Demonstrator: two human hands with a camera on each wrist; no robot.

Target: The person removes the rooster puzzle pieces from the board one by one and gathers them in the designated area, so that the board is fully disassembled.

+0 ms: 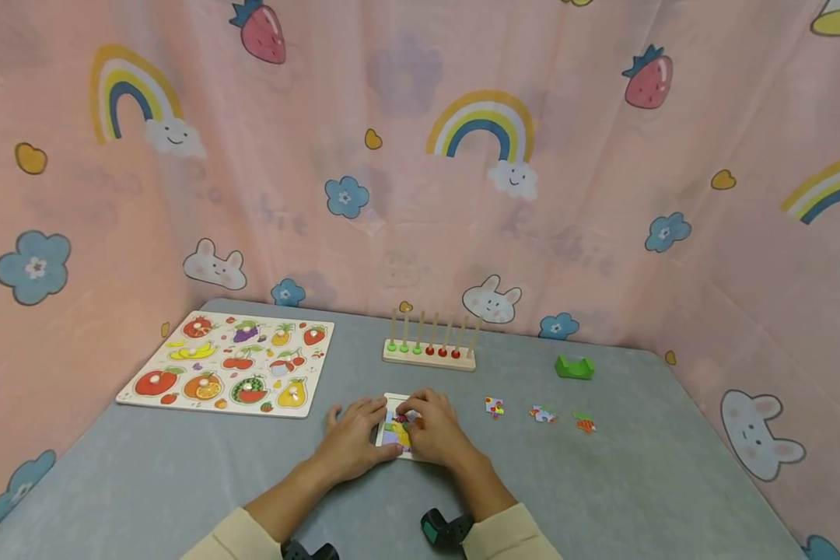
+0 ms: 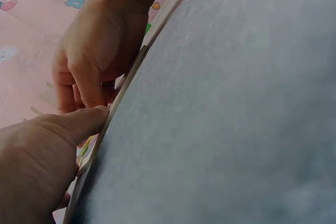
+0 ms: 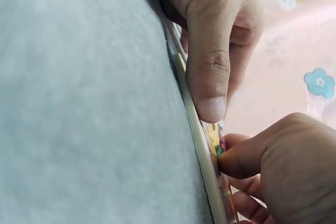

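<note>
Puzzle tray [image 1: 395, 432] lies mid-tabletop [image 1: 623, 490], set well back from the far edge; to its right, gray surface stretches to the right edge, with three loose jigsaw pieces [image 1: 542, 414] in a row along the way. Left hand [image 1: 353, 439]: its grip is spread wide, thumb on the tray's near rim, fingers at its left edge. Right hand [image 1: 437, 432]: its grip is drawn in, thumb and index finger pinching one puzzle piece [image 3: 223, 144] at the tray's surface. By count, one fruit board [image 1: 217, 364] fills the far-left corner. One peg stand [image 1: 428, 358] sits close to the far edge, with seven pegs [image 1: 433, 330], three green beads [image 1: 404, 348] and three red beads [image 1: 442, 352]. One green block [image 1: 575, 369] stands near the far-right corner.
</note>
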